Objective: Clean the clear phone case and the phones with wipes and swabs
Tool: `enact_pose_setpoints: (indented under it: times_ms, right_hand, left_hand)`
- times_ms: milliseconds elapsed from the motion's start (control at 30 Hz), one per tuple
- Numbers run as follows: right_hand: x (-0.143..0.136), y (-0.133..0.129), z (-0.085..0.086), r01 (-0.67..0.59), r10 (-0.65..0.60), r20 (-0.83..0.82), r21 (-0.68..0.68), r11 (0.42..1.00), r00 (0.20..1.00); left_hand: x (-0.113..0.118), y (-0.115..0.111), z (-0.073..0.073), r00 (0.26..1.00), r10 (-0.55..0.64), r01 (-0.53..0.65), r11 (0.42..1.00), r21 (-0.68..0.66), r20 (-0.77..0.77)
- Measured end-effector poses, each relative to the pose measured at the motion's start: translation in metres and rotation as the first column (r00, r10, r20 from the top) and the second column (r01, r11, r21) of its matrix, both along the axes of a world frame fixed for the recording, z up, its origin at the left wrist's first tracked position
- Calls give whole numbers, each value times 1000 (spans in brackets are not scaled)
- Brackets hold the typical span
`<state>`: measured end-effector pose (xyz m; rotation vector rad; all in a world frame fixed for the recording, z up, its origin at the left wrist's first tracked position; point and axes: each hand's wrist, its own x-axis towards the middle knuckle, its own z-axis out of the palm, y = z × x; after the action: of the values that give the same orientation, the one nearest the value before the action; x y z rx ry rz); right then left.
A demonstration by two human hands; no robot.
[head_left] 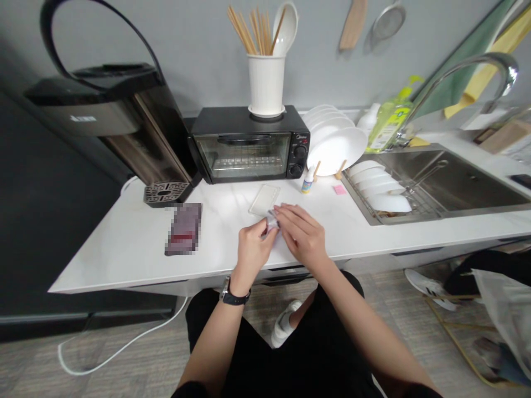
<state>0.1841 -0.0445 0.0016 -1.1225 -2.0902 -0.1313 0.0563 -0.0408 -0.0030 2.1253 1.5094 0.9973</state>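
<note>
Both my hands meet over the front of the white counter [224, 221]. Between finger and thumb, my left hand [254, 243] pinches a small, crinkled, greyish see-through piece [272, 221], perhaps of plastic; its exact kind is unclear. My right hand [302, 232] is closed at the piece's other side, its fingertips against it, and partly hides it. Just beyond the hands lies a flat, clear rectangular tray-like thing [264, 200]. Farther right stand a small white-capped bottle [307, 182] and, flat on the counter, a pink square pad [339, 189].
A blurred-out phone-like item [185, 228] lies left, near a water dispenser [141, 132]. Behind are a toaster oven [249, 152] bearing a utensil holder [266, 83] and racked plates [338, 149]. Bowls [379, 188] sit by the sink [468, 171]. Another person's shoe [429, 287] shows at right.
</note>
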Motion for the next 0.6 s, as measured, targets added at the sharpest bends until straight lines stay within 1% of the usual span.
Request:
enact_pose_setpoints:
  times_ms: [67,133,200,267,333,367,433,500,533,600]
  right_hand:
    - [-7,-2,1,-73,73,60,-3,997,996]
    - [-7,-1,2,-111,112,98,-14,994,989]
    - [0,1,2,-75,76,75,-12,997,994]
    - [6,4,1,4,-4,26,-8,1000,1000]
    - [6,3,1,47,-47,14,-5,999,999]
    - [4,2,2,35,-35,33,-6,999,999]
    - [-1,0,4,-31,32,95,-5,1000,995]
    - [-2,-1,7,-66,68,132,-15,998,989]
    - [0,0,7,-49,51,126,-19,999,991]
    - [4,2,8,34,-31,83,-26,999,996]
  left_hand:
    - [-1,2,-4,999,11,-11,1000,5,-53]
    - [-2,2,-5,997,16,-15,1000,12,-69]
    - [0,2,-3,999,5,-4,1000,17,-38]
    - [2,2,0,1000,-12,12,1000,23,3]
    - [2,3,1,1000,-10,10,1000,29,-6]
    - [2,4,0,1000,0,1,1000,31,-27]
    - [1,5,-3,997,22,-20,999,33,-72]
    - [0,6,-5,996,33,-30,999,32,-85]
    - [0,7,-6,997,32,-30,999,26,-73]
    - [1,7,-6,999,25,-25,1000,9,-30]
